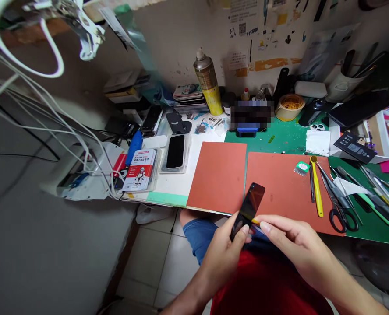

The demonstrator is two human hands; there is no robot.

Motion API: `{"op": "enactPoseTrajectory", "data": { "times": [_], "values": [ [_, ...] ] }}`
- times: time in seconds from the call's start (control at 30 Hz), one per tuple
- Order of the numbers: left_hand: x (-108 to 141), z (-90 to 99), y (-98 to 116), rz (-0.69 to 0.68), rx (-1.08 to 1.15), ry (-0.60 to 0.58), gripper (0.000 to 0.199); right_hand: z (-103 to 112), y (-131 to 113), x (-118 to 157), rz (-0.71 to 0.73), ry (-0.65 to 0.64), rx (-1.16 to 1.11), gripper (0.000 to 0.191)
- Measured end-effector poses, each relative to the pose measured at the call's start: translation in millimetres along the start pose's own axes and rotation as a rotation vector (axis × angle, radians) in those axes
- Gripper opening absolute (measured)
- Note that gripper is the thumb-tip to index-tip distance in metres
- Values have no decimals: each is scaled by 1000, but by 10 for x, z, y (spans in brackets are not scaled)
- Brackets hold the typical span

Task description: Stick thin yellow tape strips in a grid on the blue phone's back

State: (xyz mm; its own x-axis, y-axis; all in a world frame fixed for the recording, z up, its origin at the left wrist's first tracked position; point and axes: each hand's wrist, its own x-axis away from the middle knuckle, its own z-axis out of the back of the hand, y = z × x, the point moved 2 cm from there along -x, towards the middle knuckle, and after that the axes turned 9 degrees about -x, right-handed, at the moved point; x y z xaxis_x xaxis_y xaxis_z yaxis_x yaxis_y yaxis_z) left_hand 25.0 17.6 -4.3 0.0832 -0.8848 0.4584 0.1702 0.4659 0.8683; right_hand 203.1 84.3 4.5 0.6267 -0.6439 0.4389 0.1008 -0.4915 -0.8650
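Note:
A black phone-like device (254, 199) is tilted up in front of me, just over the near edge of the bench. My left hand (229, 245) is closed around its lower end, thumb on the dark face. The fingers of my right hand (288, 236) pinch a small yellow item (256, 222) whose tip meets the device's right edge. Most of that item is hidden by my fingers, so I cannot tell what it is. Behind the device lie two reddish-brown mats, a left one (219, 175) and a right one (286, 188).
Scissors (341, 218), a yellow-handled tool (316, 192) and several thin tools lie at the right. A phone (175, 151) rests in a clear case, left of the mats, beside a red-and-white battery box (139, 170). A spray can (210, 83) stands at the back. White cables (50, 96) hang at the left.

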Motion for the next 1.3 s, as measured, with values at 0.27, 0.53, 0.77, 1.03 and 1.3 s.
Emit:
{"op": "enactPoseTrajectory", "data": {
  "times": [0.27,0.53,0.77,1.03,1.3],
  "values": [
    [78,195,100,186,619,-12,24,17,133,96,25,64,95,39],
    [69,167,124,172,733,-124,19,-15,-17,110,64,-18,91,46],
    [45,180,84,211,773,-62,25,-19,-33,108,100,-7,75,47],
    [61,188,82,214,819,-23,26,32,-23,59,96,-36,8,48],
    [83,158,3,187,879,-48,25,77,33,-50,79,-91,4,49]
  ]
}}
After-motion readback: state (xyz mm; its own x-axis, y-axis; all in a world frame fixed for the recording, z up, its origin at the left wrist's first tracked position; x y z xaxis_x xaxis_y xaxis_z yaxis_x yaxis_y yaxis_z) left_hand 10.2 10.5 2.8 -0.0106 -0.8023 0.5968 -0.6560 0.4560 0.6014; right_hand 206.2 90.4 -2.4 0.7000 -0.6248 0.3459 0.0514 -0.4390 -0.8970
